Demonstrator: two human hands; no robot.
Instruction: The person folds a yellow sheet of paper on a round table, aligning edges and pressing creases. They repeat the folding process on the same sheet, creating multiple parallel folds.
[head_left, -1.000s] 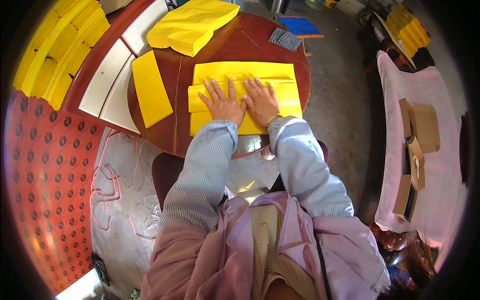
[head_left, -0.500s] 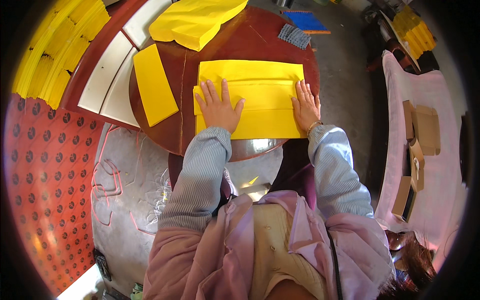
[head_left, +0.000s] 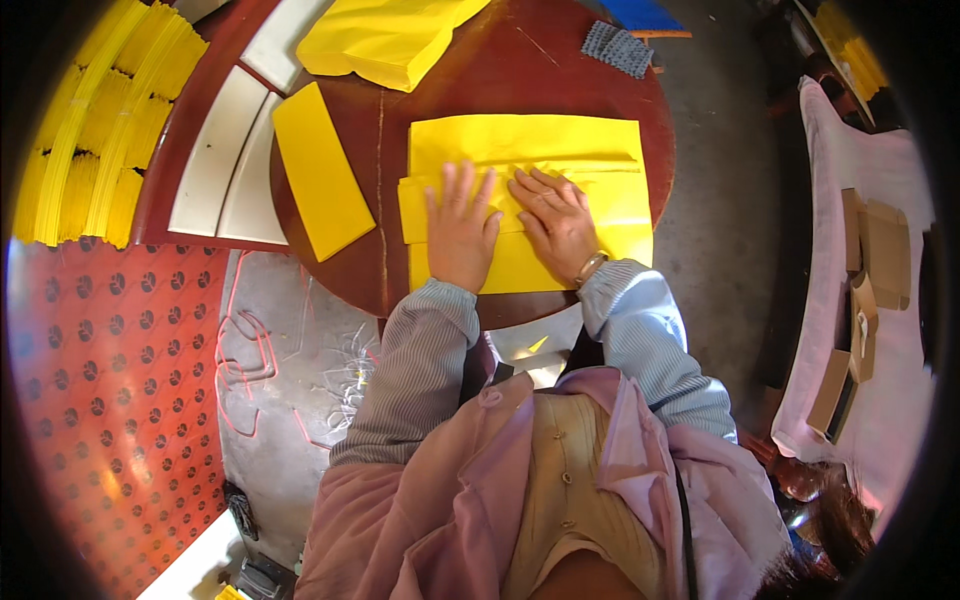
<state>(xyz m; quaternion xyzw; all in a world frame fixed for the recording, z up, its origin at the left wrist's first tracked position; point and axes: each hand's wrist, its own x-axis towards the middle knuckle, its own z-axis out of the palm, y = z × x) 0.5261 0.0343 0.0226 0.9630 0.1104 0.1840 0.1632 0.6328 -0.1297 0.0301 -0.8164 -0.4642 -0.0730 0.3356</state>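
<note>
A yellow paper sheet [head_left: 590, 255] with a folded band across its middle lies flat on the round dark red table [head_left: 540, 70]. Pressed on the left part of that band is my left hand [head_left: 463, 225], its fingers stretched out. My right hand [head_left: 558, 222] rests on the band near its middle, fingers extended and slightly bent, close beside the left hand. Neither hand grips anything. To the left lies a narrow folded yellow piece [head_left: 324, 172]. Toward the far side sits a larger puffed-up yellow paper piece [head_left: 385, 40].
A grey textured pad [head_left: 617, 48] lies at the table's far right edge. Tall stacks of yellow paper [head_left: 95, 120] stand at far left beside white panels [head_left: 220, 150]. At right, open cardboard boxes [head_left: 885, 250] lie on a pink cloth [head_left: 830, 160]. Red cord [head_left: 250, 345] trails on the floor.
My right hand has slid left from the sheet's right edge to the middle of the band. My left hand stays on the left part. The view has shifted slightly.
</note>
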